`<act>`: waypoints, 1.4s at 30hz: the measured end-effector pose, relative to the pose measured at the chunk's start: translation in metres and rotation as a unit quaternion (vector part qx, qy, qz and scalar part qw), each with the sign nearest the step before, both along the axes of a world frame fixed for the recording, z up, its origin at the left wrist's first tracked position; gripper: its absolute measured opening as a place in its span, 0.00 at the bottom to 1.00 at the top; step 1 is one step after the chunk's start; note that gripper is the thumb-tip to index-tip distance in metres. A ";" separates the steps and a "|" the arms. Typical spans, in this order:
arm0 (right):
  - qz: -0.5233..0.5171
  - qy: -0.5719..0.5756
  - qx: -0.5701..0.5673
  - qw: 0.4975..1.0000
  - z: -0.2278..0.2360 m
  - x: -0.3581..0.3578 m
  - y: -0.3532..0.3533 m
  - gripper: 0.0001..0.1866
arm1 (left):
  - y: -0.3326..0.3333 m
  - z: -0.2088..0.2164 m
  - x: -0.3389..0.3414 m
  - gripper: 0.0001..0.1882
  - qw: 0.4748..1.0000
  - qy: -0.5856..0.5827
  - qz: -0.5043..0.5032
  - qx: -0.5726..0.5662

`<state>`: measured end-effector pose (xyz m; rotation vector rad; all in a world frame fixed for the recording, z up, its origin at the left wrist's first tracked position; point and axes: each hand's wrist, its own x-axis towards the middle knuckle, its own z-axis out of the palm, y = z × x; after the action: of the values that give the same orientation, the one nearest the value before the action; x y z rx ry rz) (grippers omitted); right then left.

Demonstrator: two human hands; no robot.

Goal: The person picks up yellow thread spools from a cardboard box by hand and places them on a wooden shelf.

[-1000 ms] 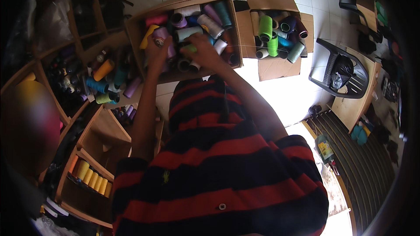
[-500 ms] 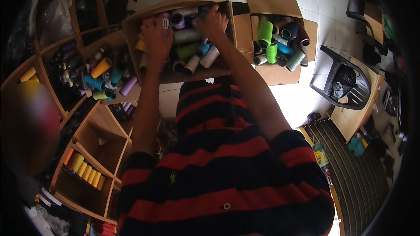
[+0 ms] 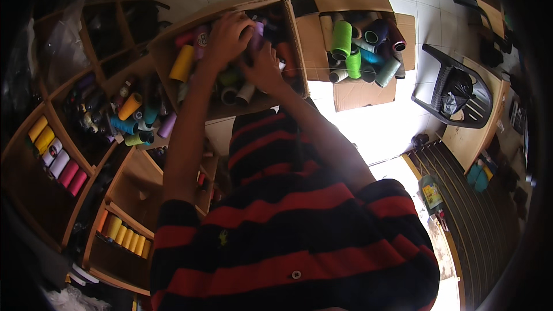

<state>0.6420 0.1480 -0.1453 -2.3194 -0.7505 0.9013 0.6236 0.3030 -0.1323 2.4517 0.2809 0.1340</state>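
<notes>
Both hands are inside a cardboard box full of thread spools. My left hand has its fingers bent over the spools, beside a purple spool of thread; what lies under its fingers is hidden. Close by on the right, my right hand is closed around the lower part of that purple spool. A yellow spool leans near the box's left wall, and an orange-brown spool rests by the right wall. A thin pale thread stretches rightward from near my right hand.
An open box to the right holds green, blue and dark spools. Wooden shelves with yellow spools stand on the left, near a heap of mixed spools. A dark plastic chair is at the right.
My right hand has moved left and nearer, close to my left hand, which has shifted right. The yellow spool shows more fully. A thin thread now spans towards the right box.
</notes>
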 end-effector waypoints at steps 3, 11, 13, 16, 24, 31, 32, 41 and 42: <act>0.061 -0.028 0.077 0.995 -0.002 -0.009 -0.018 0.34 | 0.003 -0.024 0.006 0.15 0.996 0.052 -0.076 0.001; 0.159 -0.066 0.180 0.968 -0.008 0.007 -0.039 0.19 | -0.008 -0.035 -0.005 0.21 0.903 0.339 -0.230 0.133; 0.145 -0.095 0.060 0.983 -0.026 0.028 -0.034 0.19 | -0.009 -0.031 -0.017 0.22 0.898 0.340 -0.248 0.131; 0.153 -0.139 0.005 0.978 -0.041 0.041 -0.028 0.20 | -0.013 -0.027 -0.029 0.21 0.908 0.315 -0.245 0.129; 0.092 0.020 -0.049 0.994 -0.044 0.048 -0.024 0.23 | -0.032 -0.049 -0.022 0.22 0.936 0.281 -0.153 0.146; 0.057 0.044 0.051 0.996 0.009 0.032 -0.063 0.18 | -0.019 -0.029 -0.010 0.23 0.923 0.241 -0.228 0.195; 0.068 0.025 0.058 0.996 0.018 0.026 -0.069 0.17 | -0.012 -0.027 -0.015 0.22 0.928 0.216 -0.236 0.189; 0.070 -0.040 0.044 0.996 0.054 0.001 -0.075 0.14 | 0.013 -0.004 -0.007 0.22 0.878 0.292 -0.360 0.119; 0.082 -0.044 0.023 0.995 0.052 0.002 -0.075 0.14 | 0.010 -0.001 -0.001 0.22 0.867 0.325 -0.360 0.115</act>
<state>0.6443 0.0732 -0.0937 -2.2941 -0.9998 0.8469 0.6227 0.3130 -0.1335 2.5847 -0.4080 -1.0452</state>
